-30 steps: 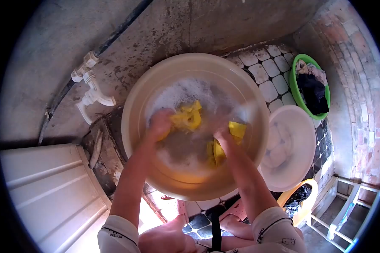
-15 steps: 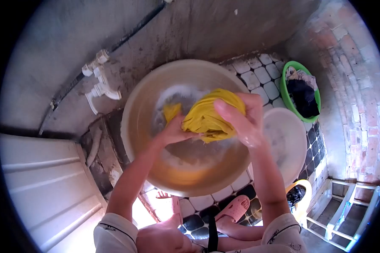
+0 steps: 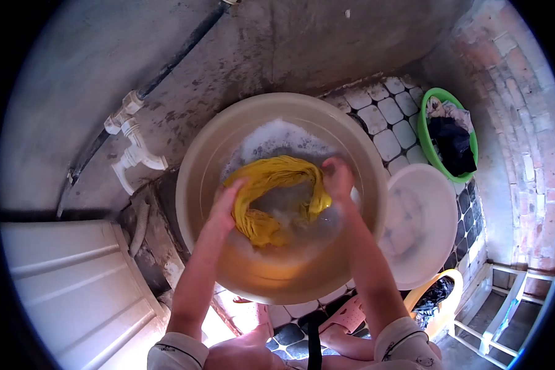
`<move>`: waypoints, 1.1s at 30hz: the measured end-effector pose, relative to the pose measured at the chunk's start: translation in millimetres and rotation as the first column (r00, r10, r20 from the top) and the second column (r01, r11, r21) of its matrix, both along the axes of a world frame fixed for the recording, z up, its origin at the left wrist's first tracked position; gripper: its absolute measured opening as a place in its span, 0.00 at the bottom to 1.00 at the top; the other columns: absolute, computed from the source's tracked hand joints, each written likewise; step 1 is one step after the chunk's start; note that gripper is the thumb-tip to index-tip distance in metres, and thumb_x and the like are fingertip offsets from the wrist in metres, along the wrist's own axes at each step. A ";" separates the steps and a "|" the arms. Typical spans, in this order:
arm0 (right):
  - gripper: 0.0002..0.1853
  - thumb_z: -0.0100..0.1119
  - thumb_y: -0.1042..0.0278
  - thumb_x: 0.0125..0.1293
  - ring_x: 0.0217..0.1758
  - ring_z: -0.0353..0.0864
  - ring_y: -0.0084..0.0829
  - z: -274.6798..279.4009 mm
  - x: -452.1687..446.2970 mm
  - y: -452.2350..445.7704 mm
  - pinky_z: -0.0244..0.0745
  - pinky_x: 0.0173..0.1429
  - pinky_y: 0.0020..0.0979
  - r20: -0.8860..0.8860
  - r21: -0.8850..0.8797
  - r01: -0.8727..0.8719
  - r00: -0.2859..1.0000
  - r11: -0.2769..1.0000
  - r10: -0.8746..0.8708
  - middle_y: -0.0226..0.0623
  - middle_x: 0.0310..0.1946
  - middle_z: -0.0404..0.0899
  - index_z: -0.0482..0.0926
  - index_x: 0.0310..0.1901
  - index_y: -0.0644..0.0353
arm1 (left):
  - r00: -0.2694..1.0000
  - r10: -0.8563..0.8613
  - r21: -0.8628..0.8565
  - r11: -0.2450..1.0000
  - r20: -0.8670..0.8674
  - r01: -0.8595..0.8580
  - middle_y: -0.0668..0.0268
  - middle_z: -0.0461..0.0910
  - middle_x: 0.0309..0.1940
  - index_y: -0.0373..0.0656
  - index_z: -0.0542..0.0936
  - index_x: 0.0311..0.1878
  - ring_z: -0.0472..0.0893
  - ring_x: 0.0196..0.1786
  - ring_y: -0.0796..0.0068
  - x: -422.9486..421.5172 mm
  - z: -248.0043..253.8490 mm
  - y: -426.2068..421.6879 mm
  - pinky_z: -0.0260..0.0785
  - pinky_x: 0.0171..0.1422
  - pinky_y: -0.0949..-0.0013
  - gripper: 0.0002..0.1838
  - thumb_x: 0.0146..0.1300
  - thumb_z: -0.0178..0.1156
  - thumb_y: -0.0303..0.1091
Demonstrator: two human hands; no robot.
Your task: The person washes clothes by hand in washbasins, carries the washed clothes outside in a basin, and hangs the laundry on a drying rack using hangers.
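Observation:
A wet yellow cloth [image 3: 277, 166] hangs in a curved, bunched arc inside the big beige basin [image 3: 197, 148], over cloudy water with white suds [image 3: 277, 135]. My left hand [image 3: 226, 203] grips the cloth's left side, thumb on top and the other fingers mostly hidden. At the arc's right end my right hand [image 3: 339, 180] is closed against the cloth, fingers curled and slightly blurred. The lower ends of the cloth dip to the water.
Right of the basin stand a pale translucent tub [image 3: 422, 228] and a green basin [image 3: 423, 132] of dark and light clothes. A yellow container with a black bag [image 3: 435, 296] and a white rack [image 3: 499, 314] are at lower right. A white pipe fitting [image 3: 135, 154] juts from the wall.
The bundled yellow cloth has been lowered toward the water and spread into an open arc. My hands have moved apart, the left one leftward, the right one lower.

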State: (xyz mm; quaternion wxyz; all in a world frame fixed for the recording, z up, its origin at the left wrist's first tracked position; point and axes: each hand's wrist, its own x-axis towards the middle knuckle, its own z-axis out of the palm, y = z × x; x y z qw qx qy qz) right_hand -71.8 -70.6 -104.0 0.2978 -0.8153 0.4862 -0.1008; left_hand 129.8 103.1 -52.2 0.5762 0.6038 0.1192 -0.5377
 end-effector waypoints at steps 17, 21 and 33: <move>0.24 0.64 0.63 0.39 0.55 0.62 0.46 61.1 56.0 133.9 0.59 0.58 0.42 0.399 -0.124 -0.081 0.909 0.989 0.124 0.45 0.51 0.65 0.76 0.43 0.57 | 0.820 -0.208 -0.407 0.913 -0.534 -0.034 0.59 0.73 0.45 0.44 0.68 0.53 0.75 0.42 0.64 -35.1 -4.2 -37.7 0.70 0.46 0.65 0.27 0.58 0.52 0.55; 0.14 0.63 0.63 0.37 0.54 0.65 0.44 99.2 59.1 139.3 0.61 0.56 0.39 0.375 -0.313 -0.136 0.892 0.940 0.253 0.42 0.46 0.71 0.81 0.30 0.56 | 0.826 -0.328 -0.620 0.784 -0.459 -0.034 0.60 0.73 0.44 0.43 0.69 0.52 0.75 0.43 0.66 -43.4 -8.2 -33.4 0.70 0.46 0.66 0.24 0.59 0.50 0.51; 0.23 0.61 0.58 0.46 0.52 0.70 0.43 11.0 42.8 16.3 0.68 0.52 0.37 0.121 -0.275 -0.020 0.991 0.961 0.056 0.45 0.49 0.71 0.75 0.46 0.56 | 0.876 -0.359 -0.134 0.933 -0.321 0.333 0.59 0.77 0.42 0.38 0.70 0.51 0.77 0.43 0.70 -7.9 8.5 -25.3 0.71 0.47 0.65 0.22 0.62 0.50 0.46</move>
